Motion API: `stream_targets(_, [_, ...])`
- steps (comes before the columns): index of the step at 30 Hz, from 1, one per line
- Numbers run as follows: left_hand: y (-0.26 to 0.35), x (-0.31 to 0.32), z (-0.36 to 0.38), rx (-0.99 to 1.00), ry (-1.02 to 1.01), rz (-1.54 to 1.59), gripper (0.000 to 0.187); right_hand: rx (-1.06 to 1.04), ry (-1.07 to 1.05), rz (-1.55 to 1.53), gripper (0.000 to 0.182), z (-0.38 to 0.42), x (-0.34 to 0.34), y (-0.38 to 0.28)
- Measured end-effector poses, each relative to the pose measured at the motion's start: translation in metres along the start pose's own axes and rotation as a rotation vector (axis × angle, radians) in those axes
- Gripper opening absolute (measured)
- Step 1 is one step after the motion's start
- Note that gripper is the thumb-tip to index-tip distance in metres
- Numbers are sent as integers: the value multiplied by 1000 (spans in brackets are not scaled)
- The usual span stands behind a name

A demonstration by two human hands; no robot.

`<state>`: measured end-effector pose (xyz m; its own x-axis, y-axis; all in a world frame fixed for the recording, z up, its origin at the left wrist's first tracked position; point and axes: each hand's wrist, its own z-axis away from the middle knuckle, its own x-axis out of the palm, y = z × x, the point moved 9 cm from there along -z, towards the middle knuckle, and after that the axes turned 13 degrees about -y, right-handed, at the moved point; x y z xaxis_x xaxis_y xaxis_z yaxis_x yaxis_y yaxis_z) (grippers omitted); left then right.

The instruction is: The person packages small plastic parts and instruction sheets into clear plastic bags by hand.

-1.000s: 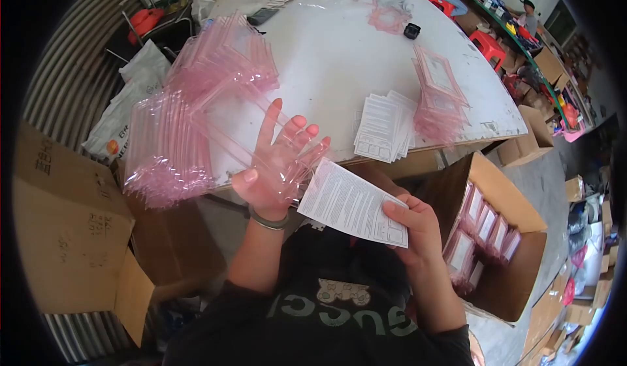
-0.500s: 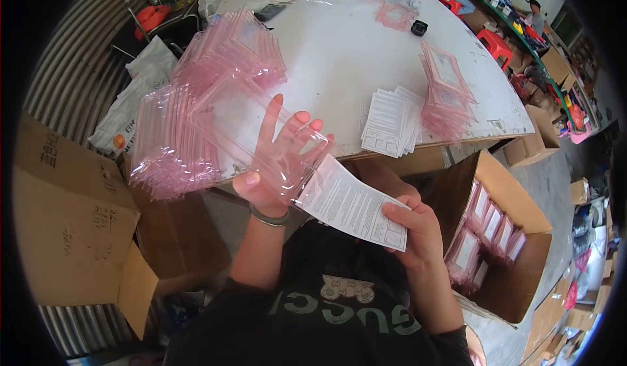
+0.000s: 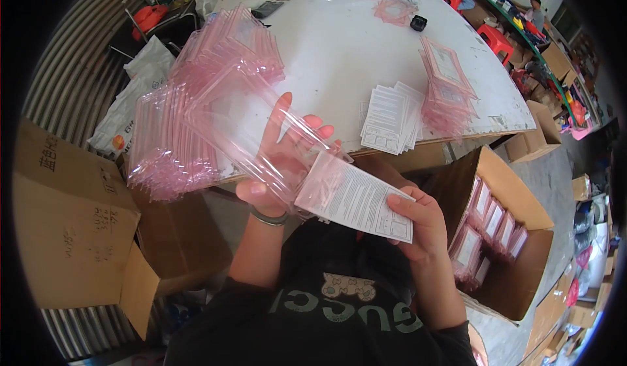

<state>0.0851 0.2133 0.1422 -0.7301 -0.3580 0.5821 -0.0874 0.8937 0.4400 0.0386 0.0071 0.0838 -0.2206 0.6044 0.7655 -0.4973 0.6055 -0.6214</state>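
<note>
A clear plastic pouch with pink edges point(image 3: 238, 121) lies across my left hand point(image 3: 284, 160), which holds it palm up between thumb and fingers, the fingers loosely spread behind the film. My right hand point(image 3: 421, 222) pinches the outer end of a white printed card point(image 3: 356, 196), thumb on top. The card's other end is at the pouch's near end and looks partly covered by film. Left of my hands are large piles of pink-edged pouches point(image 3: 173, 134). Loose printed cards point(image 3: 390, 117) lie on the table beside a smaller stack of pouches point(image 3: 447, 85).
The white table point(image 3: 326, 59) bears a small black object point(image 3: 418, 23) and loose plastic near its far side. An open carton point(image 3: 542, 235) with filled pouches stands at right. Another carton point(image 3: 72, 216) is at left. Two people point(image 3: 535, 14) are at a far bench.
The card has moved slightly toward the pouch, and more of its inner end appears under the film. My right hand has shifted a little right. My left fingers have shifted slightly.
</note>
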Motion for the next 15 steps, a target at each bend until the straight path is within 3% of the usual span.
stream_targets(5, [-10,3,0,-46,163,-56,128,-90,49,40,11,-12,3,13])
stream_targets(8, [-32,6,-1,-89,73,-28,123,-179,45,57,18,-32,20,19])
stream_targets(10, [-26,2,1,-66,128,2,118,-205,58,94,28,-29,34,7])
stream_targets(13, [-15,-12,4,37,167,92,110,-288,-169,224,29,-14,29,0])
stream_targets(15, [-20,-17,7,46,200,119,109,-291,-119,330,26,-10,27,5])
